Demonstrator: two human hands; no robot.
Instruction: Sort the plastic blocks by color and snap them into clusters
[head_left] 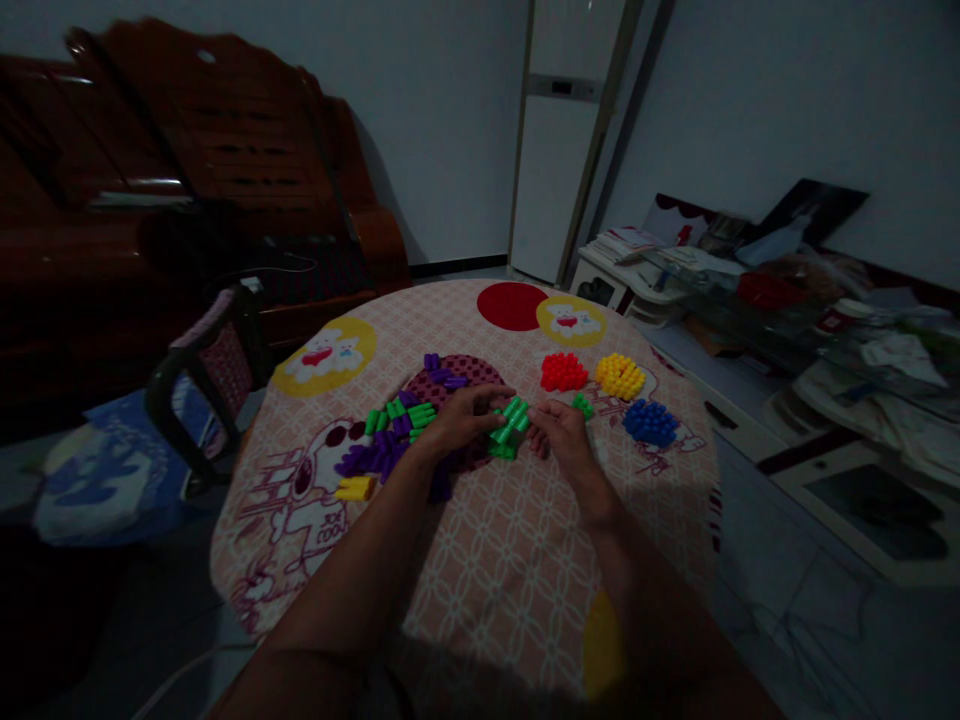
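At far left, a carved brown wooden sofa (217, 120) stands against the wall, with a dark-framed chair (161, 400) beside the round, cloth-covered surface (517, 540). On the surface at left, a short yellow plastic block (354, 488) lies near a loose heap of purple plastic pieces (367, 457). Green plastic pieces (420, 417) lie among the purple ones. The left hand (459, 420) is positioned right of this heap; its fingers grasp the left side of a bright green cluster of joined plastic pieces (513, 421). This cluster is located between the two hands, near the middle of the surface. The right hand (564, 432) grips the cluster's right edge with its fingertips. Beyond the right hand sits a compact red plastic cluster (564, 371). A small green plastic cluster (583, 405) lies just beside the right hand. Further right are a yellow plastic cluster (620, 377) and, nearer the person, a dark blue plastic cluster (650, 423). At far right, a low white cabinet (757, 440) carries assorted clutter.
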